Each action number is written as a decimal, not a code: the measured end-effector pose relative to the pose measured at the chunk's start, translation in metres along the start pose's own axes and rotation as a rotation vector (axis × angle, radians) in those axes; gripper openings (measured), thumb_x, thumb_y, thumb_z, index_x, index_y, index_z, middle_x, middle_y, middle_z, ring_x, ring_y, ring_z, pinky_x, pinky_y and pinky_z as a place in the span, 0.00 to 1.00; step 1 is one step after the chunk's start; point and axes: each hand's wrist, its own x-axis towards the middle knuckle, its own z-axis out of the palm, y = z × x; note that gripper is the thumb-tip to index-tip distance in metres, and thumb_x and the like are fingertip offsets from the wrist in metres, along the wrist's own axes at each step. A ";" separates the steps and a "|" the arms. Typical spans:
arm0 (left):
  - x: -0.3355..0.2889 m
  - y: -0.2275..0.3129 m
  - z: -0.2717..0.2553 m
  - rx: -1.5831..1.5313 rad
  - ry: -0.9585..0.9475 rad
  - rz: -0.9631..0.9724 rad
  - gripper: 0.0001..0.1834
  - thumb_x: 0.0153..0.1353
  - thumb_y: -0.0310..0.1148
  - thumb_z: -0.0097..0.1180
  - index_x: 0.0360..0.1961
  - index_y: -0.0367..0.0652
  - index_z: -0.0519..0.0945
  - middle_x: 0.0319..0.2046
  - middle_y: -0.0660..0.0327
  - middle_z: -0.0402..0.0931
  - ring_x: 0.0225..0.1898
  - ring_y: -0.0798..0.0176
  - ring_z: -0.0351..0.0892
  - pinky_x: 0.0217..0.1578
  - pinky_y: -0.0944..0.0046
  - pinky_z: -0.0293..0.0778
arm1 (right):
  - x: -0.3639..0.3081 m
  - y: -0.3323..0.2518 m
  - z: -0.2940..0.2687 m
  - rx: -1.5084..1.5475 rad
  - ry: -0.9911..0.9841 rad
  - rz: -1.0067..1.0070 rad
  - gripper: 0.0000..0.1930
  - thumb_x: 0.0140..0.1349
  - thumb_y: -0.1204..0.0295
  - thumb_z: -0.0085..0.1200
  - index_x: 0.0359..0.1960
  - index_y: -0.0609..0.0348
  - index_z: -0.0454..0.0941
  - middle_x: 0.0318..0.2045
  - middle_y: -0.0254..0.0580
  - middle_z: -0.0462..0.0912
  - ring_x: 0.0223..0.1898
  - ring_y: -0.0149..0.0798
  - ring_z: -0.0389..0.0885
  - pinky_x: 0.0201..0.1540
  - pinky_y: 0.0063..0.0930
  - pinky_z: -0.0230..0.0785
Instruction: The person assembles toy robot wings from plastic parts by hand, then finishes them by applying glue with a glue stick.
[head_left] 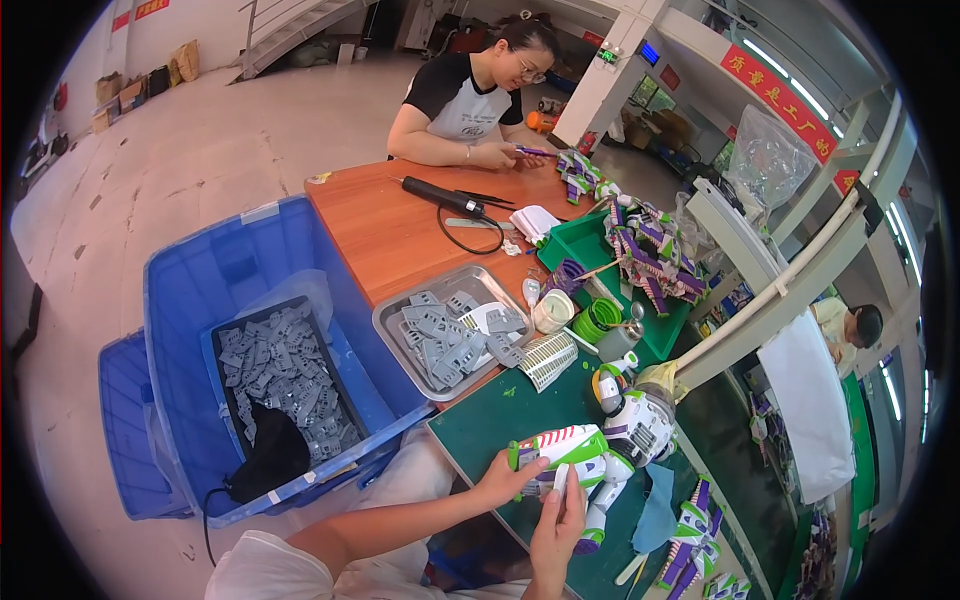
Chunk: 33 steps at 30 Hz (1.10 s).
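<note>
Down at the lower middle of the head view, both hands work on a toy space-figure (610, 445) that lies on a dark green mat (500, 420). The left hand (497, 484) is closed around the toy's white wing with red stripes and green tip (565, 445), holding it from the left side. The right hand (558, 530) comes from below; its fingers (562, 485) pinch a small white part against the wing's lower edge, so this hand is also closed on the toy. The figure's round helmet points up toward a green tray (575, 245), and one leg reaches down past the right hand.

Just above the mat, a metal tray (390, 325) holds grey plastic parts, with a white ribbed piece (548, 358) beside it. On the left, a blue bin (200, 290) holds a black crate with more grey parts. Further away, at the far end of the orange table (385, 230), another person (470, 95) sits and handles purple pieces. More purple and white toy parts (655, 250) are piled on the green tray.
</note>
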 end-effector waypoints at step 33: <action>0.007 0.002 -0.002 -0.148 -0.199 -0.143 0.27 0.57 0.28 0.53 0.57 0.31 0.64 0.47 0.57 0.73 0.46 0.72 0.70 0.47 0.70 0.68 | 0.014 0.008 0.011 -0.455 0.113 -0.143 0.23 0.55 0.86 0.49 0.53 0.58 0.72 0.31 0.42 0.69 0.26 0.32 0.68 0.26 0.22 0.62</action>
